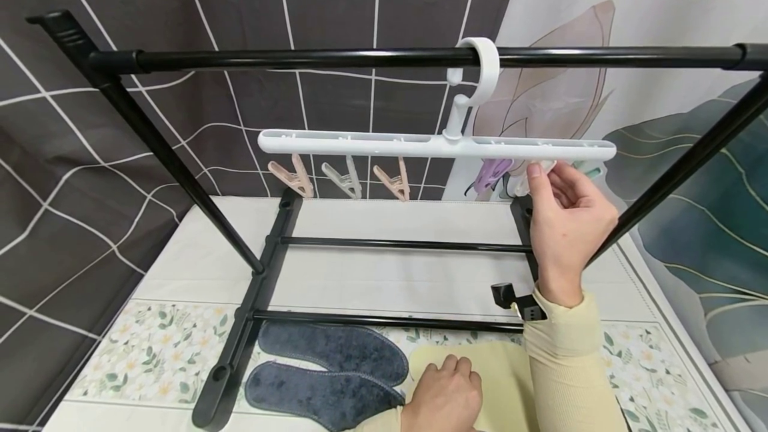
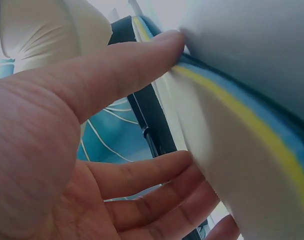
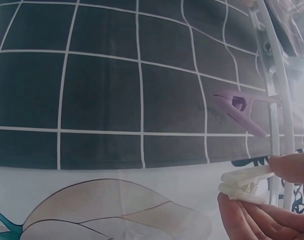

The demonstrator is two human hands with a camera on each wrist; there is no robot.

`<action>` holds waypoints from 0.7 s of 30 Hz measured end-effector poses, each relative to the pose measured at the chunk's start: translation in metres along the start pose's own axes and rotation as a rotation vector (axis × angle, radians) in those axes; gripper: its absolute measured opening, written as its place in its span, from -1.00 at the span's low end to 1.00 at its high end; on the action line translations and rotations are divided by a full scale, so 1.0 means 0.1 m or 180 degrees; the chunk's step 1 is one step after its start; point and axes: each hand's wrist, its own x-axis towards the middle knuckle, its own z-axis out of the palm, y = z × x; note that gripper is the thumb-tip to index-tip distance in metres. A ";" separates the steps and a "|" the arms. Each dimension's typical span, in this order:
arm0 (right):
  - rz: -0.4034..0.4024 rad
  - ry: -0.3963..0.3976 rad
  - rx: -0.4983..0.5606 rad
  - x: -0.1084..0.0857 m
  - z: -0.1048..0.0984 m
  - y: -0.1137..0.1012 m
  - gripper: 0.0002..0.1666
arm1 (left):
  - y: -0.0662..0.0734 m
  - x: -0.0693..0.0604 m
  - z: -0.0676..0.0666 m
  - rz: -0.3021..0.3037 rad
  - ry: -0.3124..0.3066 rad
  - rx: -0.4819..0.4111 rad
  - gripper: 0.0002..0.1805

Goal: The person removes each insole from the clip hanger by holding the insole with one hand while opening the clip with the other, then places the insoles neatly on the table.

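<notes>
A white multi-slot hanger (image 1: 360, 144) hangs by its hook from a black rail. My right hand (image 1: 573, 212) pinches a white plastic clothespin (image 3: 244, 184) between thumb and fingers, just under the hanger's right part. To the left of it hangs a purple clothespin (image 1: 492, 174); a green one (image 1: 593, 172) is partly hidden by my fingers. Two pinkish clothespins (image 1: 293, 177) and a pale grey-green one (image 1: 344, 177) hang from the left part. Low in the head view, my left hand (image 1: 447, 395) rests its fingertips on a pale yellow flat piece (image 1: 504, 379), beside dark blue insoles (image 1: 324, 392).
The black rack's slanted posts (image 1: 180, 172) flank the hanger, and lower crossbars (image 1: 390, 319) run above the white, floral-edged tabletop (image 1: 390, 219). A dark grid curtain (image 1: 336, 19) stands behind. At the right hangs a teal-patterned cloth (image 1: 708, 219). A small black device sits at my right wrist.
</notes>
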 end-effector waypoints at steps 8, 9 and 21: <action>0.0020 -0.0017 -0.0064 -0.01 -0.01 0.00 -0.67 | 0.00 -0.02 0.02 -0.0008 0.0067 0.0100 -0.54; 0.0026 -0.0021 -0.0055 -0.01 0.00 0.00 -0.67 | 0.00 -0.02 0.03 -0.0001 0.0081 0.0111 -0.53; 0.0103 -0.0112 0.0099 -0.04 0.01 0.04 -0.72 | -0.07 -0.01 -0.02 0.0023 -0.0062 -0.0009 -0.47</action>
